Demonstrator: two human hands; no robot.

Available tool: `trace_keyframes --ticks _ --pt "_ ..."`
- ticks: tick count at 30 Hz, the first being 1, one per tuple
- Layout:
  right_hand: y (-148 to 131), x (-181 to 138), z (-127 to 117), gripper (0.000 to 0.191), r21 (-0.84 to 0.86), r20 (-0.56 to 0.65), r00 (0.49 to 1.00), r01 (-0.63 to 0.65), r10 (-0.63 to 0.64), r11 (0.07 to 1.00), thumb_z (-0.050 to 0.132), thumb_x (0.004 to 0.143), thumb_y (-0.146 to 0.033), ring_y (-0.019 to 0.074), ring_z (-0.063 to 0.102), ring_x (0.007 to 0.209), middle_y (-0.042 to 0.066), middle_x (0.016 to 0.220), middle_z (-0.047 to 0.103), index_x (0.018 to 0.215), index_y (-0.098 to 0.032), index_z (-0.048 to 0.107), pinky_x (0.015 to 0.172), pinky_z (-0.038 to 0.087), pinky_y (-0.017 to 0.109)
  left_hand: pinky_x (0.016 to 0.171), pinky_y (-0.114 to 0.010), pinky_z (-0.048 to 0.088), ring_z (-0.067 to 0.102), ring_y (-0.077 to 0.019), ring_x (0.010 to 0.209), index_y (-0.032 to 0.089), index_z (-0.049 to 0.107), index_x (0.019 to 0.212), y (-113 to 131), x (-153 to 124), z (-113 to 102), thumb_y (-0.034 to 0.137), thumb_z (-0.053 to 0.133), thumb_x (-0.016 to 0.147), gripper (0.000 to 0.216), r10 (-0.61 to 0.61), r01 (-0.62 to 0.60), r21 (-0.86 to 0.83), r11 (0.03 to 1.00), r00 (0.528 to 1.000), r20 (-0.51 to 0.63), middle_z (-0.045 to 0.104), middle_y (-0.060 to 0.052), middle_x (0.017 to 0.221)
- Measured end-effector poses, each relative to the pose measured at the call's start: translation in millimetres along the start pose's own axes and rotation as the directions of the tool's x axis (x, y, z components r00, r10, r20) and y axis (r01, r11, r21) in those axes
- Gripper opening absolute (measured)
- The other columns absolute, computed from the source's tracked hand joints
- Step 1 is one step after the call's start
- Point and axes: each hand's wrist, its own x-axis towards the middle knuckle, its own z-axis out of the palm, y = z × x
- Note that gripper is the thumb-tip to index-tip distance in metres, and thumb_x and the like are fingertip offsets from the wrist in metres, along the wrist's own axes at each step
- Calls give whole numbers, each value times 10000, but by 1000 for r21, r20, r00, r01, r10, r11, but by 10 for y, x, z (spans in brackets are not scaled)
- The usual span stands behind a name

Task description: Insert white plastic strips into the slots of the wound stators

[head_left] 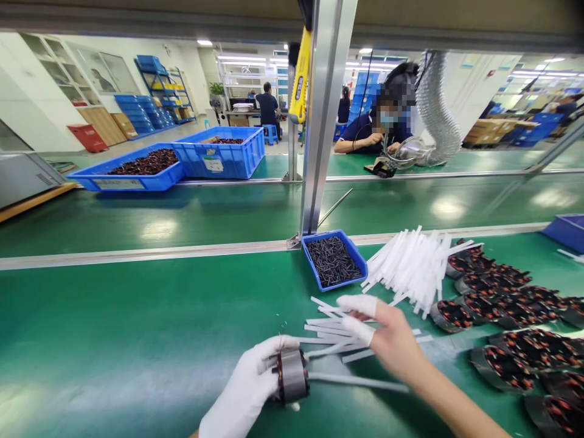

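Note:
My left hand (255, 380), in a white glove, is closed around a motor stator (292, 376) with a grey metal ring and copper windings. White sleeves or strips stick out from the stator's right side, one of them a long tube (358, 382). My right hand (383, 331) has white covers on its thumb and finger, which are held apart over loose white strips (319, 328). Whether a strip touches these fingertips is hard to make out. Behind the right hand lies a thick pile of white strips (410, 264).
A blue tray (311, 267) of short black pieces stands by the metal post (319, 121). Several rows of stators (502, 365) fill the right side. Blue bins (219, 161) sit across the green bench (137, 328). A co-worker (356, 137) works opposite beside a flexible duct (438, 103).

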Motion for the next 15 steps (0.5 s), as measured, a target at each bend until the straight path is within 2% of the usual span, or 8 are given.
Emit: trace_keyframes --ticks 1,2,4,6,8,12,15 --pt "30 36 -70 183 -27 -52 998 -27 26 999 549 784 -245 155 553 696 37 800 613 939 -196 633 671 449 273 532 -263 495 585 -161 633 171 582 992 28 1 0 111 508 715 293 -9 9 -7 1000 1000 -9 644 -39 833" --pt "51 61 -129 140 -63 -43 998 -45 43 997 540 782 -211 157 551 702 37 779 607 866 -193 651 669 444 271 528 -258 490 575 -149 611 162 582 979 45 4 1 120 508 730 263 -6 6 -13 1000 1000 -21 635 -36 805" --pt "64 76 -209 160 -152 116 991 -50 68 987 512 763 -119 151 538 702 31 727 580 708 -182 648 650 425 251 531 -258 486 573 -144 605 150 578 970 49 12 0 147 520 744 233 -2 1 -27 1000 999 -44 626 -40 802" --pt "57 47 -237 223 -257 276 955 -36 108 966 473 721 -33 135 509 670 24 699 542 596 -166 602 615 396 226 528 -276 489 588 -161 610 146 569 966 30 23 -4 183 545 736 234 -33 30 -44 999 997 -67 630 -58 835" --pt "51 -2 -231 229 -374 348 925 -12 153 927 450 657 19 116 462 609 16 673 500 536 -152 543 570 356 210 573 -303 500 613 -194 673 153 563 971 24 26 -13 199 565 722 253 -71 67 -55 996 995 -70 640 -69 863" --pt "50 -69 -223 203 -487 420 894 75 158 870 428 563 47 103 407 570 7 659 471 535 -146 487 532 289 206 623 -273 487 613 -195 721 157 613 866 121 -21 -34 169 591 673 195 -91 96 78 992 994 -64 665 -54 815" --pt "27 -78 -276 226 -543 391 905 82 166 836 404 512 64 109 420 583 16 676 488 549 -144 483 536 273 214 646 -253 479 608 -194 749 157 644 811 215 -80 -55 174 597 667 152 -55 70 200 977 995 -77 661 -54 848"
